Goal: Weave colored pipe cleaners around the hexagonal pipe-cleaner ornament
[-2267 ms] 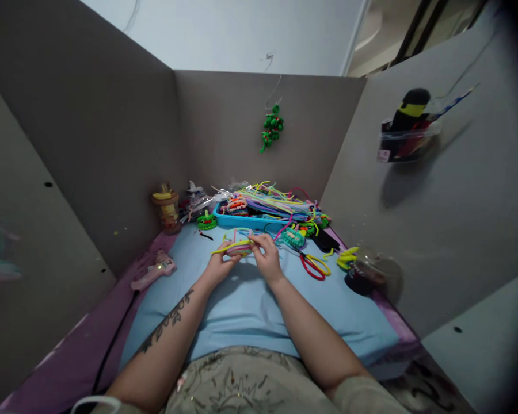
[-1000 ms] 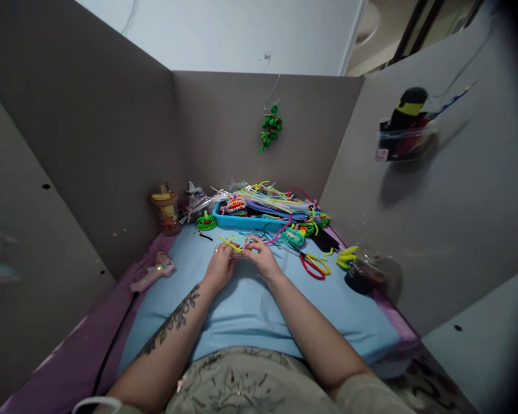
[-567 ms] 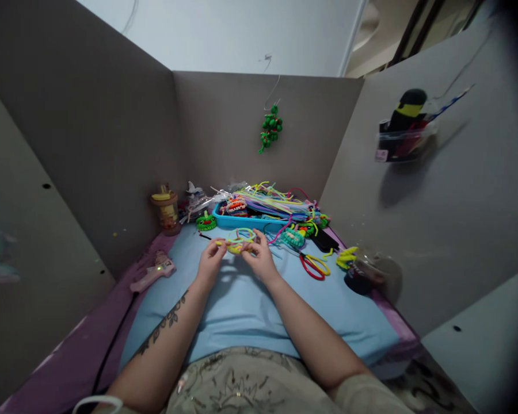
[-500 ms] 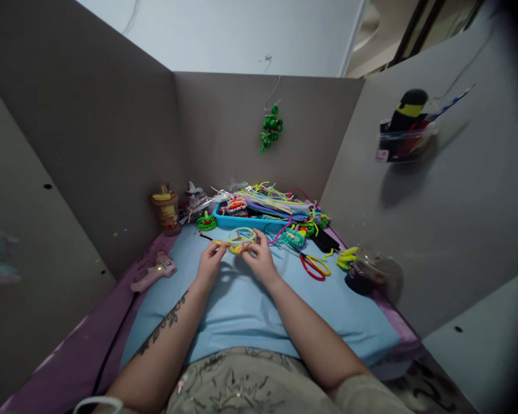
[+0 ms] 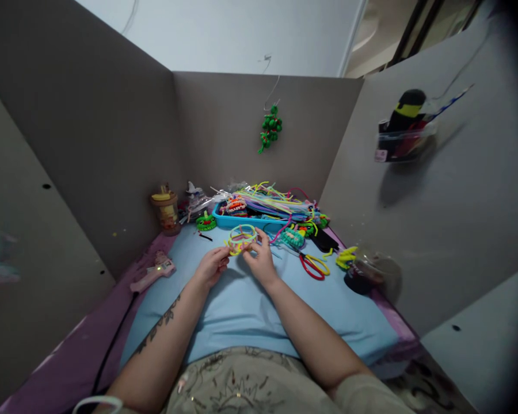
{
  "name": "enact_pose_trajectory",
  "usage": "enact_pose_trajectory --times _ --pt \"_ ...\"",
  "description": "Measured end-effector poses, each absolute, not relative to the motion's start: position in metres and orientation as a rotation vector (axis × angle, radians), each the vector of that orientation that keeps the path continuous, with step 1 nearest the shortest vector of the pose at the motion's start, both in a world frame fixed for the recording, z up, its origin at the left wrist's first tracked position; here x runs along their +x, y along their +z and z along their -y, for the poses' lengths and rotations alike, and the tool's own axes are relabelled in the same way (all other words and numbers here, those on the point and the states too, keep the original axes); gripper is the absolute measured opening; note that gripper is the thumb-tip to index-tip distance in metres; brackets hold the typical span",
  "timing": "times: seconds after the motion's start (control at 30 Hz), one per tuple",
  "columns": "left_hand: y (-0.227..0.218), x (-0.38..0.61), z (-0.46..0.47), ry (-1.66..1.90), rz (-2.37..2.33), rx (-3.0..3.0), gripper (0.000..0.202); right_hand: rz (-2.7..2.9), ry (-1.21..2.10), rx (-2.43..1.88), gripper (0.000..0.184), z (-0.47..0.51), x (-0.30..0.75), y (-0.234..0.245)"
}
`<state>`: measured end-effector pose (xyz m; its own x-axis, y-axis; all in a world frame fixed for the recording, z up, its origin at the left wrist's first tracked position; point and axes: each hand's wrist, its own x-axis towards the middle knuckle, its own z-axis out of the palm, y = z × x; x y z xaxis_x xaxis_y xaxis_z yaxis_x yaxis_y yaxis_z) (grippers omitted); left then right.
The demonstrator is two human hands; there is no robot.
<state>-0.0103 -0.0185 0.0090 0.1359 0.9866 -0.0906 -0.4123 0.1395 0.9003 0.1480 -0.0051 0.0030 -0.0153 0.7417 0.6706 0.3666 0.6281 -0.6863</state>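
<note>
Between my hands is a small round frame of bent pipe cleaners (image 5: 243, 236), pale green on the upper ring, yellow on the lower one, with pinkish pieces joining them. My right hand (image 5: 261, 258) grips its right side, thumb low and forefinger raised along the edge. At the lower left, my left hand (image 5: 213, 266) is closed with the fingertips against the yellow pipe cleaner; its other fingers are curled under. Fine detail at the fingertips is too small to make out. The frame is held above a light blue cloth (image 5: 237, 310).
A blue tray (image 5: 237, 221) heaped with colourful pipe cleaners (image 5: 280, 204) stands behind. Red-and-yellow-handled scissors (image 5: 313, 266) lie at right, near a teal woven piece (image 5: 292, 237) and a dark jar (image 5: 362, 276). A pink glue gun (image 5: 155, 273) lies left, its black cord trailing forward.
My left hand has turned and its fingers have curled in, drawing the yellow strand close to the frame instead of out to the left. The frame sits slightly more upright; my right hand barely moved.
</note>
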Motion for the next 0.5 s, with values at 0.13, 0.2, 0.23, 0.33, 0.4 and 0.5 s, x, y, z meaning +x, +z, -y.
enact_pose_trajectory --times 0.13,0.2,0.23,0.33,0.4,0.5 --pt "0.005 -0.011 0.019 1.068 -0.922 0.875 0.034 1.657 0.374 -0.909 0.010 0.006 0.146 0.001" --pt "0.003 -0.010 0.019 1.013 -0.967 0.912 0.033 1.693 0.377 -0.879 0.010 0.005 0.147 0.000" --pt "0.002 -0.009 0.019 1.006 -0.986 0.929 0.033 1.723 0.384 -0.861 0.009 0.005 0.147 0.000" --pt "0.000 -0.007 0.018 1.031 -1.008 0.994 0.034 1.811 0.417 -0.832 0.009 0.003 0.148 -0.002" --pt "-0.001 -0.007 0.016 1.106 -1.060 1.054 0.034 1.804 0.433 -0.847 0.009 0.002 0.149 -0.002" --pt "-0.002 -0.006 0.013 1.369 -1.213 1.155 0.036 1.688 0.458 -0.921 0.009 0.001 0.149 -0.001"
